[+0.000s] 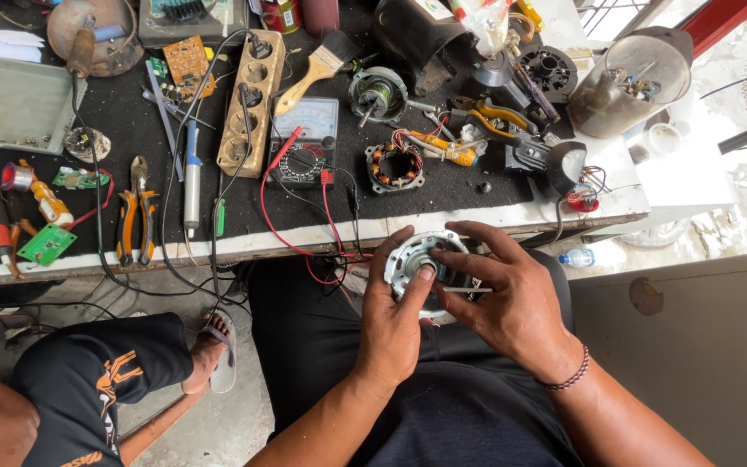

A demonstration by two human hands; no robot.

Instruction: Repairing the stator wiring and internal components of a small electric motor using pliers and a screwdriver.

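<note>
motor end cover (414,256) | round, silver, above lap | left hand (395,316) grip holds its edge | right hand (503,298) grip pinches a thin metal rod (467,290) | near table (443,195) edge

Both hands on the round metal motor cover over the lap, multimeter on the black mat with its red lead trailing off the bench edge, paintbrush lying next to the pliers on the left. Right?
Not quite. The head view shows the paintbrush at the back of the bench beside the wooden socket strip, not by the pliers. The rest holds: left hand and right hand hold the motor cover, multimeter on the mat, red lead trailing off.
</note>
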